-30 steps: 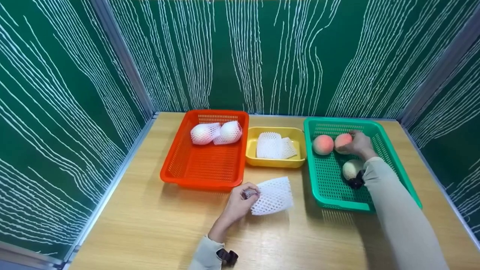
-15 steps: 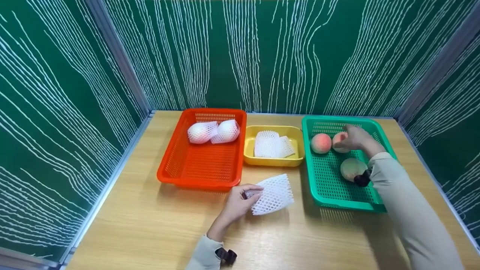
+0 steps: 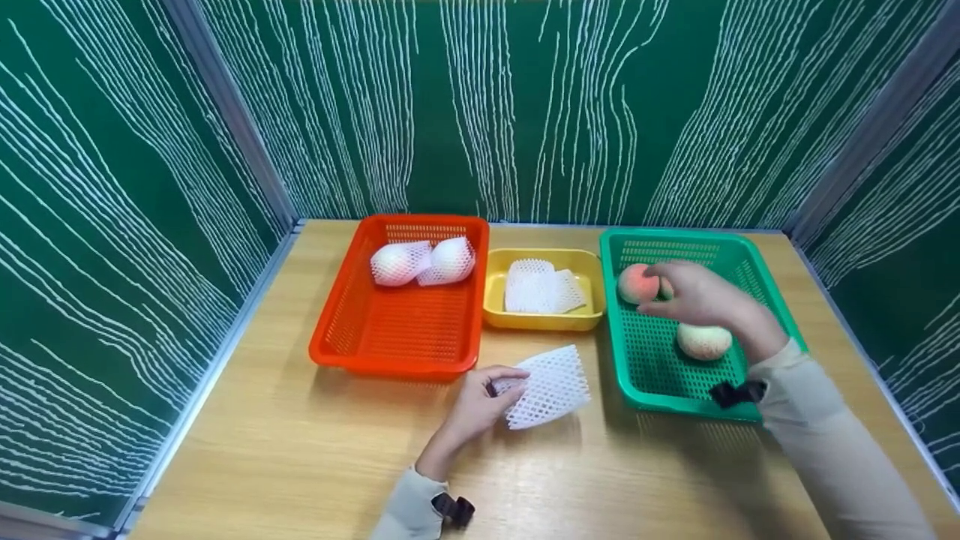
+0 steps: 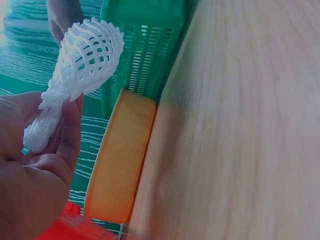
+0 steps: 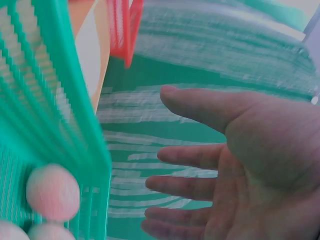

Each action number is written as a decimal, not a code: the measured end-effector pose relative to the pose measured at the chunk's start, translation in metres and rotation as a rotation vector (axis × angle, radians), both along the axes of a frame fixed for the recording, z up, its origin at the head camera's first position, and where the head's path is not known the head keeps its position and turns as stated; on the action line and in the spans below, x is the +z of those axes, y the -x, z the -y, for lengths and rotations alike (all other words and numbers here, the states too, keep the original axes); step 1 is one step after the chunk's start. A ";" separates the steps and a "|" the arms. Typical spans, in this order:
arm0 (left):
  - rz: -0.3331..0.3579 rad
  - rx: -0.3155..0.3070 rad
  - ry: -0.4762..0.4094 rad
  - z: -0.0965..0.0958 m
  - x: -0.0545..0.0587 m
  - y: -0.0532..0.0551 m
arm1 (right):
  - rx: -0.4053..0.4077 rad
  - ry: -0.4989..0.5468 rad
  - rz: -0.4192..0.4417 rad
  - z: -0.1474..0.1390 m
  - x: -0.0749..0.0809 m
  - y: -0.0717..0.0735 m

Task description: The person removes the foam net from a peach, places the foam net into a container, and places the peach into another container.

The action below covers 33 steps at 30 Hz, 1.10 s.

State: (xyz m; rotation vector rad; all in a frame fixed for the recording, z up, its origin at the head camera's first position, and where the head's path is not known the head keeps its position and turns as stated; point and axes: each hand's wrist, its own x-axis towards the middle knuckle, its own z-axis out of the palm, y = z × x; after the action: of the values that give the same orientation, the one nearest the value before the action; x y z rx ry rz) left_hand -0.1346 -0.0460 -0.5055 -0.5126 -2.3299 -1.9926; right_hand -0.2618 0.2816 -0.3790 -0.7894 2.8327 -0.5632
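My left hand (image 3: pixel 480 405) pinches a white foam net sleeve (image 3: pixel 551 388) over the table; in the left wrist view the sleeve (image 4: pixel 92 57) is bunched between thumb and fingers and flares open at its far end. My right hand (image 3: pixel 697 296) hovers over the green basket (image 3: pixel 622 367). Its fingers (image 5: pixel 187 187) are spread and relaxed in the right wrist view, holding nothing. Under and beside it lie a pink peach (image 3: pixel 636 283), a second peach mostly hidden by the hand, and a pale peach (image 3: pixel 705 343).
A red basket (image 3: pixel 405 334) at left holds two fruits in foam nets (image 3: pixel 394 264). Between the baskets sits a yellow tray (image 3: pixel 544 321) with several white foam nets (image 3: pixel 531 286). Green panels with white lines (image 3: pixel 480 112) enclose the wooden table (image 3: pixel 300 450).
My right hand has come off the second peach, leaving it in the basket, and has lifted and moved left. The left hand keeps holding the foam net sleeve, almost unmoved.
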 end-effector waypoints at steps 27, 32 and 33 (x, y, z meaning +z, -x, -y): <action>0.048 0.124 -0.199 -0.019 -0.012 0.009 | -0.009 -0.113 -0.387 0.045 -0.070 -0.098; 0.057 0.147 -0.229 -0.025 -0.008 0.011 | -0.010 -0.099 -0.388 0.047 -0.074 -0.101; 0.054 0.152 -0.245 -0.027 -0.007 0.012 | -0.013 -0.102 -0.389 0.048 -0.075 -0.101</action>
State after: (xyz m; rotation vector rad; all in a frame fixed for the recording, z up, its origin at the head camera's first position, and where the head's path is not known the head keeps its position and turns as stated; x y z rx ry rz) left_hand -0.1463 -0.0190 -0.5124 -0.2628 -2.0404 -2.1990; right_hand -0.1604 0.2340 -0.4537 -0.9535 3.1862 -0.2880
